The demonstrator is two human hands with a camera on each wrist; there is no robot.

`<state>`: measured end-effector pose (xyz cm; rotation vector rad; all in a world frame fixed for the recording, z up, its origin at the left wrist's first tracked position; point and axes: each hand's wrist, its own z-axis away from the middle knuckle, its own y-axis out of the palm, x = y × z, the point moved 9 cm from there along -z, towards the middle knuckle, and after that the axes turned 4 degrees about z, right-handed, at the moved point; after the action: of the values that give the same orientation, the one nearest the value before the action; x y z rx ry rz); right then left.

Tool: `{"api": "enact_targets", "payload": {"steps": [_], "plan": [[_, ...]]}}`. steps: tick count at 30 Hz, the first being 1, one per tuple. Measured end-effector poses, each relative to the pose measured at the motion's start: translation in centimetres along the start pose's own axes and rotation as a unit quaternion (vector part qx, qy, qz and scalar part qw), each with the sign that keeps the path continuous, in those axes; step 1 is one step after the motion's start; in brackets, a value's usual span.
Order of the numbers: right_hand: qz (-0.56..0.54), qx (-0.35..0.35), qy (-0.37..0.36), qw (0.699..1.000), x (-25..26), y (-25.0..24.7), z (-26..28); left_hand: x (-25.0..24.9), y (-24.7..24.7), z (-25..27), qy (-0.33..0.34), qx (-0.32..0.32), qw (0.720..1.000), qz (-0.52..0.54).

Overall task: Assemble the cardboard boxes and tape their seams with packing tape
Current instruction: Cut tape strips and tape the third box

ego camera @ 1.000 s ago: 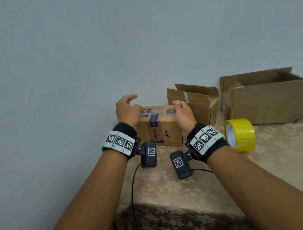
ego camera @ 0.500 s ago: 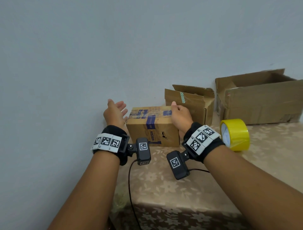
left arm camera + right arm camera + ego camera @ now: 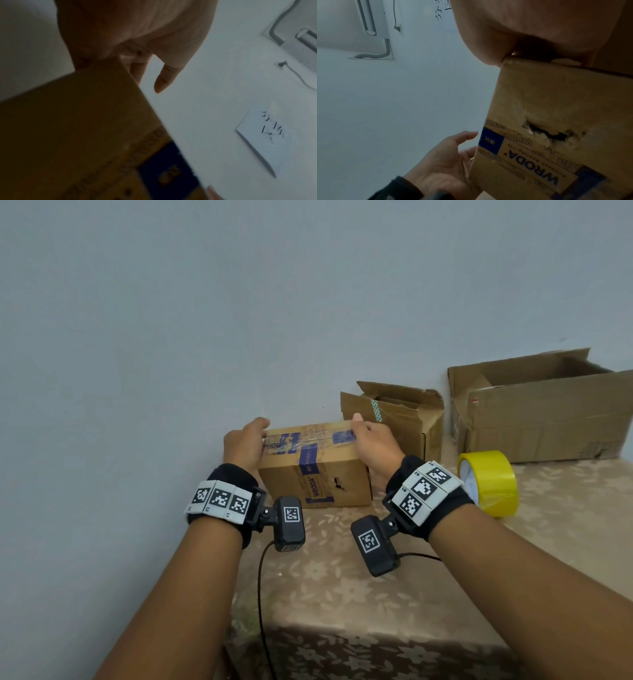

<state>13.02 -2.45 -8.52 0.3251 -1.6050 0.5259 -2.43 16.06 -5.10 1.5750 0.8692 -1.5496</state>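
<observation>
A small closed cardboard box point(image 3: 315, 474) with blue WRODA print and clear tape along its top seam stands on the table near the wall. My left hand point(image 3: 245, 441) lies flat against its left end, fingers straight, thumb at the top edge; the right wrist view shows this left hand point(image 3: 443, 159) with fingers extended. My right hand point(image 3: 373, 443) grips the box's right end, thumb on top, fingers hidden behind it. In the right wrist view the box point(image 3: 556, 108) has a torn hole in its front. The yellow tape roll point(image 3: 488, 482) stands on edge to the right, untouched.
Behind the small box an open-flapped box point(image 3: 400, 422) stands beside a larger open carton point(image 3: 548, 419) at the back right. The table point(image 3: 342, 594) has a floral cloth; its left edge runs just left of the small box. A wall rises close behind.
My left hand lifted off the box's top, swung out to the left with fingers spread, and has come back against the box's left end. My right hand stayed at the right end.
</observation>
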Motion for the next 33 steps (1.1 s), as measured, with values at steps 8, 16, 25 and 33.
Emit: {"api": "enact_targets", "payload": {"steps": [8, 16, 25, 33], "plan": [[-0.117, 0.025, -0.039, 0.992, 2.0, 0.0, 1.3, -0.2, -0.2, -0.2, 0.018, -0.01, 1.0, 0.024], [-0.144, 0.0, -0.008, 0.99, 0.4, 0.5, 0.9, 0.8, 1.0, 0.6, -0.033, 0.034, 0.997, 0.062], [-0.136, 0.0, 0.004, 0.991, -0.4, -0.1, 0.9, 1.3, 1.4, 1.0, -0.023, 0.088, 0.989, 0.114], [-0.135, 0.017, -0.044, 0.99, 0.5, -0.6, 1.3, 0.6, 0.5, 0.0, 0.025, 0.019, 0.999, 0.01]]}}
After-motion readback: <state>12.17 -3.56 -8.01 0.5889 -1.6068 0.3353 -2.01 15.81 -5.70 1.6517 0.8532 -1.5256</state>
